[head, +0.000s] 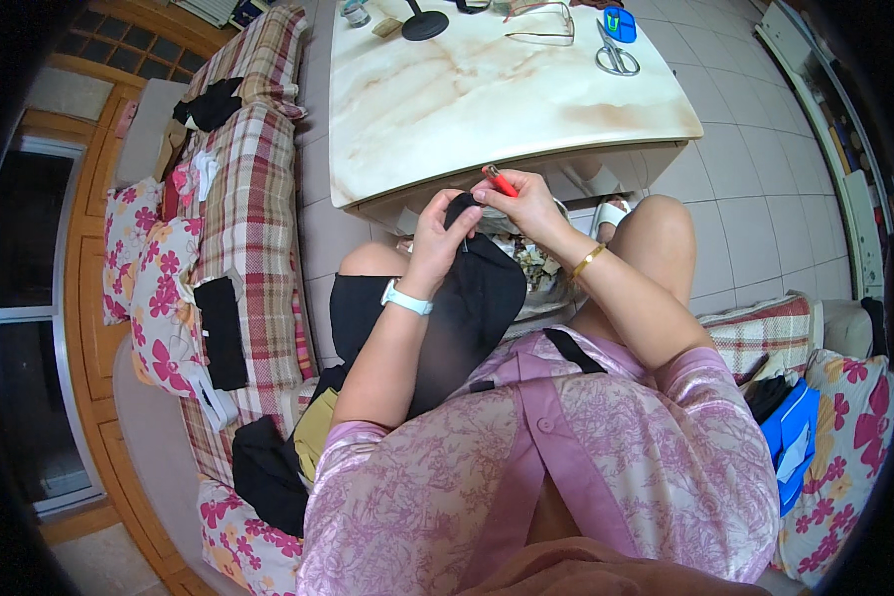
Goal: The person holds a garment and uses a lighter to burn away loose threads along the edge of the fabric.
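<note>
Black cloth (484, 290) drapes over my left thigh, and a gathered end of it rises between my hands. My left hand (443, 227) pinches that end between thumb and fingers. In my right hand (529, 205) is a small red tool (501, 182) with a metallic end pointing up and away; its exact kind is unclear. My right fingertips also meet the edge of the cloth, close to my left fingers. Below my hands, between my knees, stands a bin lined with a clear bag (540, 264), holding scraps and litter.
A marble-topped table (484, 104) stands just beyond my hands. Scissors (617, 59), a blue case (620, 25), eyeglasses (568, 30) and a black round base (425, 25) lie along its far side. Left is a plaid-covered sofa (257, 179) with clothes; a blue item (790, 439) lies at right.
</note>
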A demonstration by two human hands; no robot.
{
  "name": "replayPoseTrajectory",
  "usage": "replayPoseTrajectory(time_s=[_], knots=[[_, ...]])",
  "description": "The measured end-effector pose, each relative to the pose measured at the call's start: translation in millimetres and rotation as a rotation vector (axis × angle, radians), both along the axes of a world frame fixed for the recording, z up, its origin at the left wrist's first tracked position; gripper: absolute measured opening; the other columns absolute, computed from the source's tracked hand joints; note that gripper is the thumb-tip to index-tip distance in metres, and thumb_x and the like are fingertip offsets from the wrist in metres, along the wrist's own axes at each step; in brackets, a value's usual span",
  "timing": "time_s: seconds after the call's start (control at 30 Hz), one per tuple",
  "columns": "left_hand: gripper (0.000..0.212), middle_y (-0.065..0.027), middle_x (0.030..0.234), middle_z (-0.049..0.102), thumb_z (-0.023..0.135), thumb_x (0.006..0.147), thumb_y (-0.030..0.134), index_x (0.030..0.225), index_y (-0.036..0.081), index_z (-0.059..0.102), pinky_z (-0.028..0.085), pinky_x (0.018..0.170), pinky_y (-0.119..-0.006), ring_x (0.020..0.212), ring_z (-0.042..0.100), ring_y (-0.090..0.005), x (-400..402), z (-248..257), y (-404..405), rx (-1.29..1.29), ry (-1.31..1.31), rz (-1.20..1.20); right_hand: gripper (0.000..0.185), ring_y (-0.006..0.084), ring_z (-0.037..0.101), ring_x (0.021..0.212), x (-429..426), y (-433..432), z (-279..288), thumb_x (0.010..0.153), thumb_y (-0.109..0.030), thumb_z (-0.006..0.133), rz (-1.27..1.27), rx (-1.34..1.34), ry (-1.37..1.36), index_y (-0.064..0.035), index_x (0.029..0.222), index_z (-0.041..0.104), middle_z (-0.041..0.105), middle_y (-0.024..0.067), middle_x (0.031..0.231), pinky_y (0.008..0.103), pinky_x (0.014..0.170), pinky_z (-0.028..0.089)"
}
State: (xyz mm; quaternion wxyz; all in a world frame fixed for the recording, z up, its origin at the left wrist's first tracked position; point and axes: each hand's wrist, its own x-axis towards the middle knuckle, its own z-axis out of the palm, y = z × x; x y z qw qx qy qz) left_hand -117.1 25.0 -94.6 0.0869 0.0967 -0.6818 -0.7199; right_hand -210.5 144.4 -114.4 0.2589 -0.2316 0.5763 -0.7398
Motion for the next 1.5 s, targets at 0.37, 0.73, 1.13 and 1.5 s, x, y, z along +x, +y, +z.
replayPoseTrajectory(time_s=[0.37, 0.73, 1.13, 1.5], knots=[[0.012, 0.0010, 0.069, 0.053, 0.057, 0.083, 0.012, 0.089, 0.002, 0.054, 0.037, 0.054, -0.018, 0.058, 0.046, -0.0048, -3, -4, -2, -0.088, -0.057, 0.108, 0.021, 0.0104, 0.052, 0.060, -6, -2, -6, 0.077, -0.020, 0.063, -0.076, 0.220, 0.262, 0.0011, 0.077, 0.062, 0.059, 0.0074, 0.064, 0.0265, 0.059, 0.043], [0.012, -0.0010, 0.068, 0.053, 0.051, 0.086, 0.011, 0.092, 0.000, 0.054, 0.034, 0.052, -0.018, 0.055, 0.042, -0.0052, -5, -5, -5, 0.005, -0.007, 0.179, 0.021, 0.0068, 0.043, 0.051, -9, -1, -9, 0.086, -0.022, 0.049, -0.015, 0.140, -0.033, -0.0020, 0.086, 0.056, 0.048, -0.0005, 0.058, 0.0217, 0.048, 0.035], [0.012, -0.0018, 0.069, 0.053, 0.049, 0.087, 0.010, 0.094, 0.001, 0.052, 0.034, 0.051, -0.018, 0.055, 0.040, -0.0054, -6, -10, -6, 0.074, -0.018, 0.200, 0.022, 0.0045, 0.043, 0.055, 1, -1, -2, 0.085, -0.023, 0.054, 0.046, 0.154, -0.041, -0.0024, 0.090, 0.060, 0.050, -0.0021, 0.062, 0.0205, 0.049, 0.035], [0.012, -0.0006, 0.068, 0.052, 0.052, 0.086, 0.013, 0.091, 0.002, 0.053, 0.033, 0.051, -0.018, 0.055, 0.042, -0.0050, -5, -6, -2, 0.038, -0.058, 0.141, 0.022, 0.0110, 0.047, 0.057, -3, -8, -23, 0.078, -0.021, 0.061, -0.124, 0.164, 0.272, 0.0006, 0.076, 0.058, 0.054, 0.0087, 0.061, 0.0276, 0.056, 0.041]])
